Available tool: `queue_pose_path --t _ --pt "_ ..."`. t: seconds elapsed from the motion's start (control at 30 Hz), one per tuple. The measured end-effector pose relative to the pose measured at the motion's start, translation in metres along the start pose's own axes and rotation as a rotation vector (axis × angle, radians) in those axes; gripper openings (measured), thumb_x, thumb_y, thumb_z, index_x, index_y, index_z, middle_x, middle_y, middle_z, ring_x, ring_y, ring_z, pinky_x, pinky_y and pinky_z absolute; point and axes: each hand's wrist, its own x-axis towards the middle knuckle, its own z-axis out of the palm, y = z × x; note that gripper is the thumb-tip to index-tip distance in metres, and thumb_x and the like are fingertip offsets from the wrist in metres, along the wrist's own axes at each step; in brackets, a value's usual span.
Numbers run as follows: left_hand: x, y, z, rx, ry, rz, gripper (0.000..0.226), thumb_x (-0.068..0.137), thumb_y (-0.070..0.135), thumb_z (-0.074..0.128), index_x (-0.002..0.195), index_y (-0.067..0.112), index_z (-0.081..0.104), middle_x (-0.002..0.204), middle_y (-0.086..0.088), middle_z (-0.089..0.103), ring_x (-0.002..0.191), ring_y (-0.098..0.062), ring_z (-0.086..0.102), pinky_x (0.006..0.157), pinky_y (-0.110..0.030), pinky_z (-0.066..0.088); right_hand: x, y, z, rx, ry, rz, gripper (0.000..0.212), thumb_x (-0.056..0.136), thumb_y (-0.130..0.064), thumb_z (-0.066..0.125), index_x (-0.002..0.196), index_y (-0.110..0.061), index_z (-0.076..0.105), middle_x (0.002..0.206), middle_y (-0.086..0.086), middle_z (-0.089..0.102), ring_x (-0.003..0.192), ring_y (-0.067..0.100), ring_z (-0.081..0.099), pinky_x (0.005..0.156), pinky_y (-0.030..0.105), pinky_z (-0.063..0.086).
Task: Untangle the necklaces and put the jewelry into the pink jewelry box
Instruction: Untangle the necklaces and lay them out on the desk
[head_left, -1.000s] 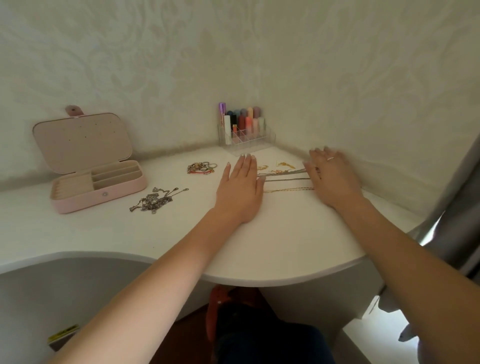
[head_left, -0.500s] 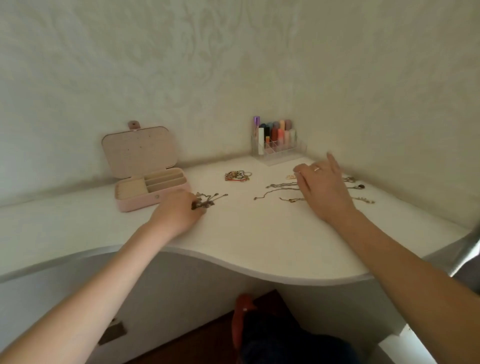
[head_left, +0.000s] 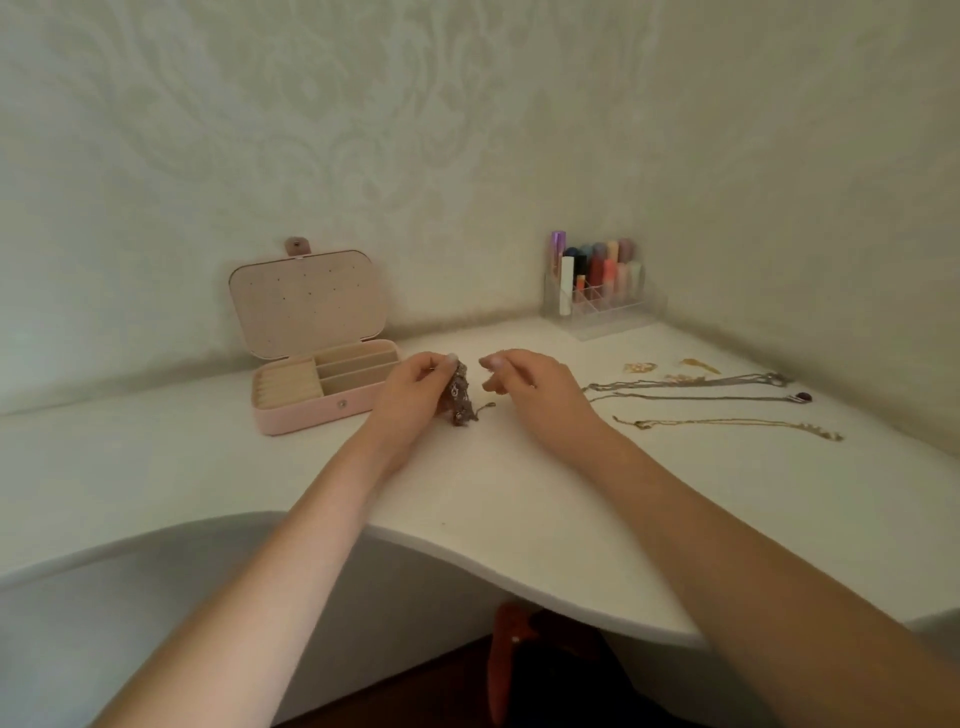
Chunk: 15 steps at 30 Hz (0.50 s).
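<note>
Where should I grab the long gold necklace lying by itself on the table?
Probably pinch the gold necklace at its near left end, coming from above. It lies flat and stretched out on the table, apart from the silver chains behind it, so lifting one end lets it hang straight without snagging them.

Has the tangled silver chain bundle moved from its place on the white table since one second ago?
Yes. The tangled silver chain bundle is lifted by the left hand, nearer the pink jewelry box's right end.
</note>
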Motion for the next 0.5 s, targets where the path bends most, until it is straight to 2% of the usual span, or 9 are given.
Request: queue_pose_path --t 0.07,0.17,0.27,0.33,0.4,0.5 --pt "0.001 0.002 -0.001 -0.104 -0.076 -0.030 0.019 0.094 0.018 0.056 0.076 0.011 0.060 0.063 -0.001 0.059 0.057 -0.015 0.054 0.058 -0.028 0.049 0.003 0.002 -0.001 0.034 -0.002 0.012 0.030 0.099 -0.032 0.044 0.112 -0.016 0.065 0.095 0.000 0.071 0.090 0.008 0.063 0.080 0.018 0.044" --pt "-0.002 0.007 0.001 -0.082 -0.120 -0.016 0.017 0.090 0.017 0.061 0.073 0.011 0.061 0.056 0.004 0.061 0.049 -0.009 0.055 0.049 -0.022 0.047 0.005 -0.001 0.002 0.099 0.009 0.008 0.028 0.097 -0.035 0.047 0.103 -0.014 0.065 0.086 -0.003 0.069 0.078 0.001 0.062 0.072 0.012 0.045" --pt "-0.001 0.007 0.001 -0.091 -0.048 -0.025 0.015 0.086 0.016 0.065 0.073 0.013 0.061 0.062 0.002 0.064 0.052 -0.009 0.058 0.051 -0.020 0.049 0.002 -0.005 0.006 0.172 0.081 0.054 0.035 0.095 -0.041 0.048 0.094 -0.009 0.060 0.077 -0.002 0.066 0.069 0.005 0.060 0.069 0.021 0.045" --pt "-0.001 0.006 0.000 -0.108 0.006 -0.030 0.014 0.086 0.014 0.066 0.073 0.013 0.061 0.062 0.000 0.065 0.051 -0.009 0.060 0.049 -0.019 0.050 -0.003 -0.007 0.006 0.155 0.068 0.047 0.035 0.093 -0.044 0.051 0.089 -0.010 0.057 0.076 0.000 0.063 0.070 0.011 0.060 0.069 0.025 0.044" --pt "-0.002 0.006 0.000 -0.106 0.013 -0.030 0.014 0.087 0.012 0.065 0.074 0.012 0.060 0.061 -0.001 0.065 0.050 -0.007 0.061 0.049 -0.017 0.049 -0.007 -0.007 0.006 0.112 0.024 0.048 0.031 0.088 -0.045 0.059 0.084 -0.014 0.055 0.074 -0.003 0.060 0.069 0.014 0.058 0.066 0.023 0.042" --pt "-0.004 0.006 0.001 -0.094 0.005 -0.036 0.016 0.086 0.012 0.066 0.071 0.012 0.059 0.063 -0.003 0.065 0.051 -0.007 0.062 0.051 -0.017 0.051 -0.008 -0.006 0.009 0.062 -0.014 0.066 0.026 0.079 -0.037 0.071 0.085 -0.017 0.056 0.070 -0.007 0.057 0.059 0.005 0.049 0.058 0.017 0.039"
